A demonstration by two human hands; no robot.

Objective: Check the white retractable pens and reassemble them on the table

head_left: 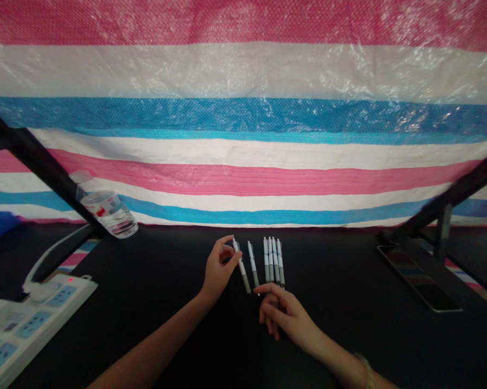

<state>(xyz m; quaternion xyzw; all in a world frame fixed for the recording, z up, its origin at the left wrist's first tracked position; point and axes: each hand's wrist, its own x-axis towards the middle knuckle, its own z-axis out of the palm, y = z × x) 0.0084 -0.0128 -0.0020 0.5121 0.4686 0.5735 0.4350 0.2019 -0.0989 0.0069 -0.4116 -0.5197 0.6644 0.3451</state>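
Several white pens with grey grips lie on the black table [146,335]. My left hand [220,267] pinches the leftmost pen [243,273] near its top end, thumb on one side and index finger at the end. Beside it lies a second pen [252,262], slightly tilted. My right hand [282,313] is below the pens, index finger stretched toward the lower tip of that second pen; whether it touches is hard to tell. Its other fingers are loosely curled, with nothing visible in them. Further right, a group of pens [273,259] lies close together side by side.
At the left is a white power strip [45,319] with a plugged-in cable. A clear plastic cup [114,213] sits by the left black frame bar [45,173]. To the right lies a phone [421,278] near another bar. A striped plastic sheet [243,178] hangs behind the table.
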